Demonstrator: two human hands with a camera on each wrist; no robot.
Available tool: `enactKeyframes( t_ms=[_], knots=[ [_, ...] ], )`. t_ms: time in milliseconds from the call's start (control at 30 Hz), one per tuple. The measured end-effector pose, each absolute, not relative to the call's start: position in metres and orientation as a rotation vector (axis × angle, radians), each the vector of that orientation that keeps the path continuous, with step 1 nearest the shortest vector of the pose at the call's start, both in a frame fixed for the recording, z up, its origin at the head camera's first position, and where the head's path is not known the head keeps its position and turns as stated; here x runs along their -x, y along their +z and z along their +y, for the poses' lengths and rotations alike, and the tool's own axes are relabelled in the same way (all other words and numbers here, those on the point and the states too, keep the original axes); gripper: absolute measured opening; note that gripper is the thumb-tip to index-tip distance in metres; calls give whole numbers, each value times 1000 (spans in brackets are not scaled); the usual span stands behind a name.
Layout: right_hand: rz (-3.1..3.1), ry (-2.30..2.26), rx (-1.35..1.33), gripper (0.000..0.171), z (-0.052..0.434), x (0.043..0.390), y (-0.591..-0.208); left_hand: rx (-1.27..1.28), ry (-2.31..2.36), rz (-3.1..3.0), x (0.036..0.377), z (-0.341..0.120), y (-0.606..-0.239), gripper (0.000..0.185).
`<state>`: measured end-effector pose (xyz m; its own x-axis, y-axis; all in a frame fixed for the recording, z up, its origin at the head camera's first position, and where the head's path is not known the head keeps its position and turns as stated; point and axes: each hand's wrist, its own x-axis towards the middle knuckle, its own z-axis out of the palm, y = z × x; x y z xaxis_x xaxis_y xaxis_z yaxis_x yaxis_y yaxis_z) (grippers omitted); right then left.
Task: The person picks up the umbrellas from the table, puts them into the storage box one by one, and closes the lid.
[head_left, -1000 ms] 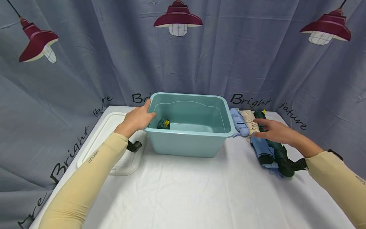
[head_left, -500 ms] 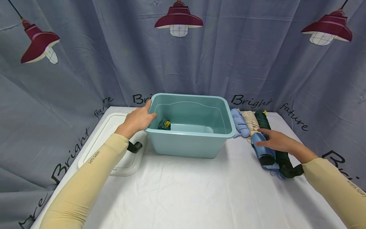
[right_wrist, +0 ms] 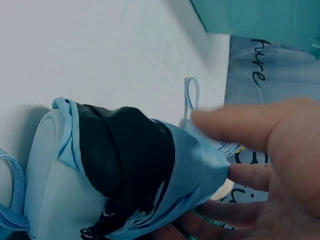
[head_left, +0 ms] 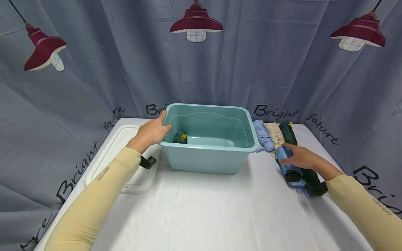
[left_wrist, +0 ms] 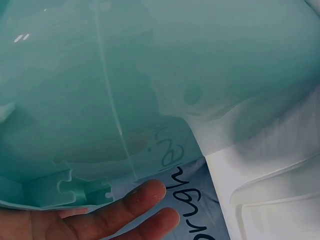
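A teal plastic bin [head_left: 208, 158] stands mid-table, and one dark green folded umbrella [head_left: 180, 137] with a yellow tag lies inside it. My left hand [head_left: 161, 122] rests on the bin's left rim corner. Its fingers [left_wrist: 145, 196] lie straight along the outer wall [left_wrist: 150, 75]. To the right of the bin, my right hand [head_left: 287, 155] grips a blue folded umbrella [head_left: 288, 168]. In the right wrist view the blue umbrella [right_wrist: 130, 165] sits between the thumb above and the fingers below, held by my right hand [right_wrist: 235, 150].
A lavender umbrella [head_left: 263, 136], a beige one [head_left: 275, 133] and a dark green one [head_left: 287, 131] lie side by side right of the bin. A white lid [head_left: 116, 153] with a black latch [head_left: 147, 161] lies at the left. A grey curtain hangs behind the white table.
My right hand has come down and nearer, from above the dark green umbrella onto the blue one, and closed round it. The left hand has stayed on the bin rim.
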<state>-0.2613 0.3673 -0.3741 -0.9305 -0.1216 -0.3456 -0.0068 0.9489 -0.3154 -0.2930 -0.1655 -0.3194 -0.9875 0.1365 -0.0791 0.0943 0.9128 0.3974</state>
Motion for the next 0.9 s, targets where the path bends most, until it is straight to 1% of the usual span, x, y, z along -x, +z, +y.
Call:
enactKeyframes(
  t_ms=[233,500,900],
  knots=[
    [2740,-386,86,92,366,263,-378,-178,617,2969,292,-166,-321,78],
    [2680,-346,79,99,360,260,-375,-176,623,2966,292,-166,-319,78],
    [2619,-372,-15,102,351,258,-379,-177,625,2973,291,-166,-320,78]
  ],
)
